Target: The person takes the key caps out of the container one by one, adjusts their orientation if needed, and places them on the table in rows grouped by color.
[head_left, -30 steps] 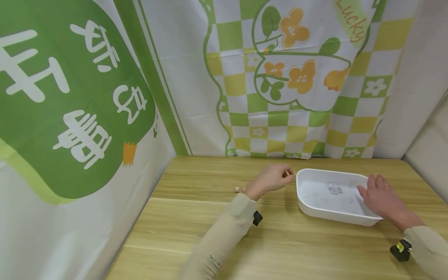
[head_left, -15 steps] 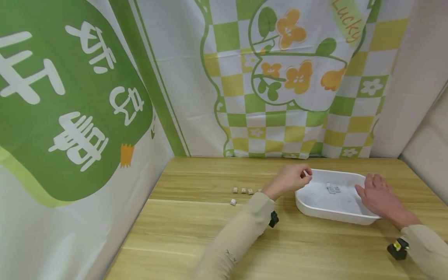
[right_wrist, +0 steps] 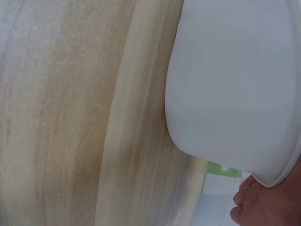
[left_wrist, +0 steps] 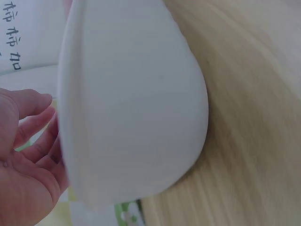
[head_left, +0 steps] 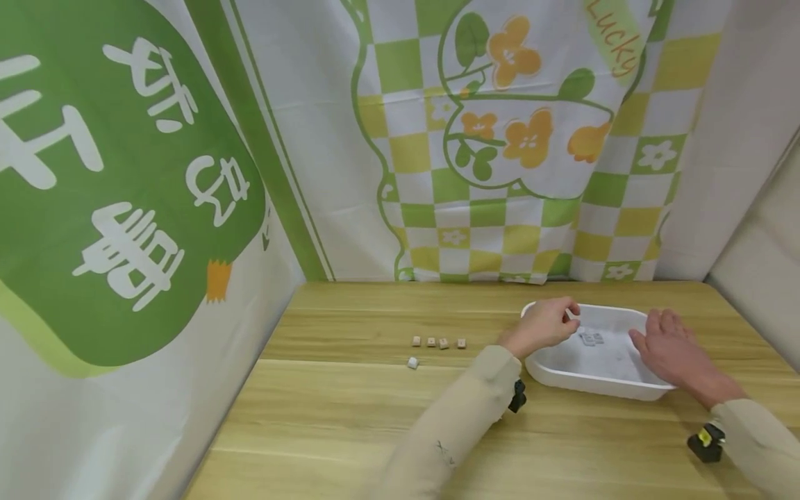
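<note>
My left hand (head_left: 550, 323) is above the left rim of a white plastic tub (head_left: 600, 387). Its fingers are loosely bent, and the left wrist view shows nothing between thumb and fingertips. On the tub's right rim rests my right hand (head_left: 675, 351), fingers stretched toward the far side. A small cluster of light grey keycaps (head_left: 591, 339) lies inside the tub. Left of the tub, a beige keycap (head_left: 461, 344) ends a short row with several others like it. One white keycap (head_left: 412, 362) sits nearer to me, below that row.
The wooden table (head_left: 350, 417) carries everything. A green and yellow checked curtain (head_left: 475, 208) hangs along its back edge, and a green printed cloth (head_left: 125, 208) covers the left side.
My left hand has moved right, from beside the tub to over its left rim, uncovering the keycaps on the table. The right hand has stayed on the right rim.
</note>
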Motion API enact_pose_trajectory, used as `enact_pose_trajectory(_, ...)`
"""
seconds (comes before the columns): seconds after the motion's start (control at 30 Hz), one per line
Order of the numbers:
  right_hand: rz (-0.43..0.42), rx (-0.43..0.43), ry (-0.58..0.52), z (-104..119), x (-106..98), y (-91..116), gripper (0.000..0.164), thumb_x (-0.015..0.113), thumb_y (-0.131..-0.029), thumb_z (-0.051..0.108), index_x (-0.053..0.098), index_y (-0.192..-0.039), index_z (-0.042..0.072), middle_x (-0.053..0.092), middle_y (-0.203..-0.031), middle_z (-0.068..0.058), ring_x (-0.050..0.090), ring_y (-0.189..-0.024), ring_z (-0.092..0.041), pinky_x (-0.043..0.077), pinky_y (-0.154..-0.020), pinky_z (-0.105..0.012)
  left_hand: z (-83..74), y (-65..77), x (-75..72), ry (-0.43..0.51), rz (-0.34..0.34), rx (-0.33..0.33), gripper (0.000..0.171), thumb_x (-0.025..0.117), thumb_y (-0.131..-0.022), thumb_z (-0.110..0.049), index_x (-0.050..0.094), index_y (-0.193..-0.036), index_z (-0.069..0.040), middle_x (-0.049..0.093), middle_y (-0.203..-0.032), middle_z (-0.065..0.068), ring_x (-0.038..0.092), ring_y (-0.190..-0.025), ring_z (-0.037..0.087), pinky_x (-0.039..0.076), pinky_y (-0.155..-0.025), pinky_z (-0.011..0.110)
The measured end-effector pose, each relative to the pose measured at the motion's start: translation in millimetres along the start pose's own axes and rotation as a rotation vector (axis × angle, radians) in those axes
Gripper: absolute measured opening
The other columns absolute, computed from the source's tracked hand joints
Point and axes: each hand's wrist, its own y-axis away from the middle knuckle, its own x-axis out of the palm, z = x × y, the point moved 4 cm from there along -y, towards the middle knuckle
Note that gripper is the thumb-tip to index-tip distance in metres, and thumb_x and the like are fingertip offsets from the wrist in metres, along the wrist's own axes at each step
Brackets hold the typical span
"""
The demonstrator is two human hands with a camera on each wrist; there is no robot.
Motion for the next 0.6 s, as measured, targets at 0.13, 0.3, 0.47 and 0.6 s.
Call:
enact_pose_trajectory(0.13, -0.003, 0.001, -0.021, 1.9, 1.9, 1.0, 0.079, 0.021, -0.106, 0.042, 0.005, -0.14, -0.028, 0.003, -0.144, -0.054, 0.005, -0.135, -0.066, 0.012, -0.109, -0.073, -0.4, -7.0, 10.0, 0.0, -0.022, -0.033, 0.02, 0.059, -0.096, -0.028, 0.064, -0.115, -0.022, 0.068, -0.097, -0.01, 0.056, -0.077, -0.004, 0.039, -0.063, 0.008)
enact_pose_trajectory(0.3, -0.042, -0.012, 0.009, 1.0, 4.6, 1.0, 0.075, 0.024, -0.107, 0.038, 0.01, -0.138, -0.028, 0.008, -0.142, -0.054, 0.012, -0.132, -0.067, 0.016, -0.107, -0.073, -3.4, -15.2, 20.9, 0.037, -0.03, -0.088, 0.018, 0.06, -0.095, -0.029, 0.065, -0.112, -0.025, 0.069, -0.098, -0.013, 0.057, -0.079, -0.004, 0.04, -0.063, 0.009)
enact_pose_trajectory(0.47, -0.114, -0.043, 0.052, -0.8, 3.5, -1.4, 0.065, 0.032, -0.106, 0.031, 0.02, -0.133, -0.028, 0.022, -0.134, -0.053, 0.024, -0.124, -0.065, 0.025, -0.101, -0.073, -7.3, -24.6, 27.3, 0.056, -0.044, -0.156, 0.015, 0.06, -0.095, -0.032, 0.066, -0.108, -0.028, 0.069, -0.096, -0.015, 0.058, -0.078, -0.002, 0.04, -0.063, 0.013)
enact_pose_trajectory(0.6, -0.16, -0.063, 0.073, -2.0, 2.9, -2.7, 0.06, 0.036, -0.105, 0.027, 0.024, -0.128, -0.027, 0.028, -0.125, -0.051, 0.031, -0.117, -0.064, 0.03, -0.096, -0.072, -7.9, -29.6, 33.9, 0.059, -0.043, -0.204, 0.013, 0.062, -0.094, -0.033, 0.067, -0.105, -0.028, 0.068, -0.088, -0.015, 0.055, -0.071, -0.002, 0.038, -0.06, 0.014)
